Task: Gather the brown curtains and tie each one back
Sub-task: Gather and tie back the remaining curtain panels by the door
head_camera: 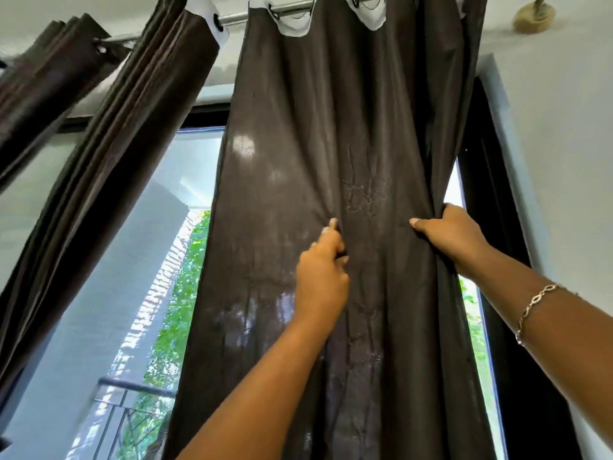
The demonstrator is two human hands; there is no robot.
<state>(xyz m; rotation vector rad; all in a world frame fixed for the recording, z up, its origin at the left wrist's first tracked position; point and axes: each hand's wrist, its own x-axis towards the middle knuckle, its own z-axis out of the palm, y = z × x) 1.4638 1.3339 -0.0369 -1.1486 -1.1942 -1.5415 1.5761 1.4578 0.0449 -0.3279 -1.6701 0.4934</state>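
1. centrally, hung spread from the curtain rod [292,6] by metal rings: wide brown curtain [331,127], white header band along the top, covering the right part of the window [195,167].
2. left hand [323,277]: raised to the middle of that curtain's front, fingers curled and pinching a small fold of the cloth, thumb tip pointing up.
3. right hand [454,237]: clamped on the curtain's right edge at about the same height, thumb laid across the front, fingers wrapped behind and hidden by the cloth, edge bunched into the grip.
4. on the right forearm near the wrist: thin chain bracelet [534,307].
5. further left on the same rod: second brown curtain [132,127], already gathered into tight pleats, slanted in this wide view.
6. far left: third bunch of brown cloth [39,78], pleated, partly blurred.
7. through the glass between the curtains: balcony railing [139,386], pale building, green leaves.
8. right of the window's dark frame: white wall [564,127].
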